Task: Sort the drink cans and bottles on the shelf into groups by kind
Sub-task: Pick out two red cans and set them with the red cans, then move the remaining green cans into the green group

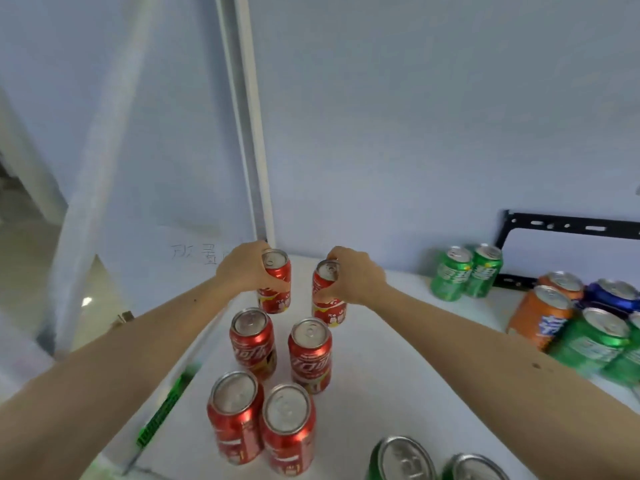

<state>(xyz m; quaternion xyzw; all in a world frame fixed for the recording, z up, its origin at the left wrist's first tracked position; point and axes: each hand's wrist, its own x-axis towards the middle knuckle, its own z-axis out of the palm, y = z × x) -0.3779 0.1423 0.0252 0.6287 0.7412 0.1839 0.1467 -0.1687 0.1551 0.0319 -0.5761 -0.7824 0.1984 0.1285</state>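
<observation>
**Both hands on the far red cans**

Your left hand (242, 266) grips one red can (277, 289) and your right hand (355, 273) grips its neighbour (327, 303), both upright at the far end of two rows of red cans (280, 382). They stand on a white shelf (381, 375). Green cans (464, 271), an orange can (538, 320) and a blue one (613, 294) cluster to your right, against a pale wall (415, 116).

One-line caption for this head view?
Left hand and right hand each grip a red can, extending a two-column block of red cans.
</observation>
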